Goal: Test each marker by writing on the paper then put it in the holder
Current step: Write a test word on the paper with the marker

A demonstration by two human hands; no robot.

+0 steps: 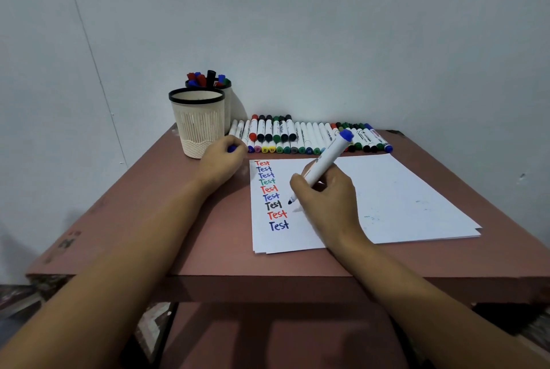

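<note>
My right hand (pixel 324 199) grips a white marker with a blue end (pixel 326 160), its uncapped tip just above the paper (pixel 387 199) beside a column of several "Test" words (pixel 272 194) in red, blue, green and black. My left hand (pixel 221 157) rests on the table left of the paper, fingers curled round a small blue cap (pixel 232 148). A cream holder (pixel 197 121) with a black rim stands just behind that hand. A second holder (pixel 227 107) behind it has several markers in it. A row of several markers (pixel 309 136) lies along the wall.
The reddish table (pixel 148 220) is small; its front edge lies just below the paper, and white walls close in behind and to the left. The paper is a thin stack with faint ink smudges on its right half.
</note>
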